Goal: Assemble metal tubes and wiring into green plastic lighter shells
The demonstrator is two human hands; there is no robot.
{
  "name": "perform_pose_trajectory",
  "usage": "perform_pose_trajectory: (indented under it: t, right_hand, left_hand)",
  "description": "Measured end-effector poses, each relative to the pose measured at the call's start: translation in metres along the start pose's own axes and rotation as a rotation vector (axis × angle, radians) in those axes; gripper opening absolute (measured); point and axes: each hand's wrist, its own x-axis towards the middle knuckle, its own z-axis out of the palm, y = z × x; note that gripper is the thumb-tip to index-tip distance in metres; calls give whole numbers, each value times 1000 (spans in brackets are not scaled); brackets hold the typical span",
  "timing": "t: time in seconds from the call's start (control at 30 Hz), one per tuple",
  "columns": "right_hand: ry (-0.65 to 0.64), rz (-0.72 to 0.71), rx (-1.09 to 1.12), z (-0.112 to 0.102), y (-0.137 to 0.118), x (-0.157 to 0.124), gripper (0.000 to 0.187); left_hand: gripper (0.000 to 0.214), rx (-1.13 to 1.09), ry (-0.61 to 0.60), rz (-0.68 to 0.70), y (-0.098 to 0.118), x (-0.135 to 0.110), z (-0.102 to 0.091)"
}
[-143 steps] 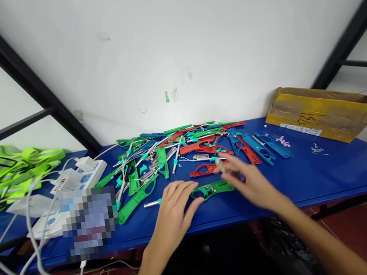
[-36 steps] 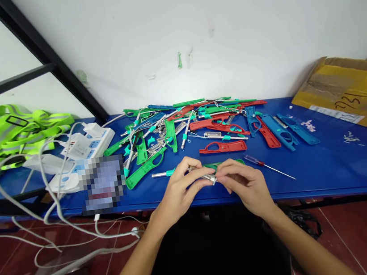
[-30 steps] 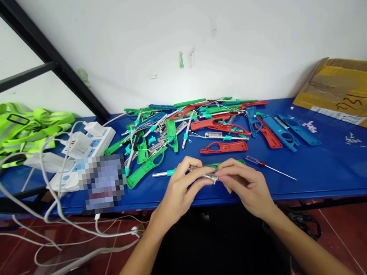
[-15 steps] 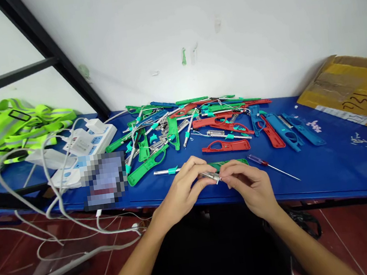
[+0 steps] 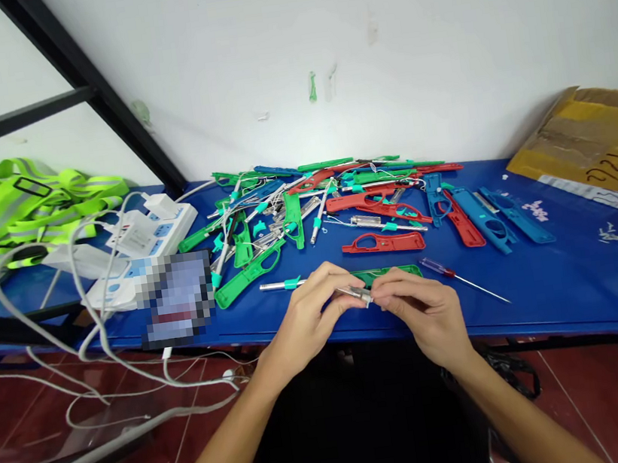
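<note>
My left hand [image 5: 309, 316] and my right hand [image 5: 427, 312] meet at the near edge of the blue table [image 5: 555, 282]. Both pinch a small silver metal part [image 5: 358, 294] between their fingertips. Just behind them lies a green plastic shell [image 5: 393, 273] with a metal tube and teal collar [image 5: 283, 285] to its left. A red-handled screwdriver [image 5: 459, 278] rests on the table right of my right hand.
A heap of green, red and blue plastic shells with metal tubes [image 5: 328, 206] covers the table's middle and back. White power strips and cables [image 5: 135, 231] and neon-green vests [image 5: 15, 209] are at the left. A cardboard box [image 5: 594, 148] lies at the right.
Earlier my hands were flat over the green shell; now both are raised off it and pinch the small metal part. Over the last second they hardly move; the view drifts slightly.
</note>
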Motion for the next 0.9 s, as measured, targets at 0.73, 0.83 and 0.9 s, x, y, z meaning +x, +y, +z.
perform_pose_trajectory:
  t: [0.73,0.83,0.9]
  right_hand:
    - [34,-26,-12,3,2,0,14]
    - [41,-34,-34,3,3,-1,14]
    - [51,-12,-22,4,3,-2,12]
  left_hand:
    - [21,30,55,55,-5,1,-1]
    - [20,37,37,44,-5,2,-1]
    - [19,46,24,49,-5,4,-1]
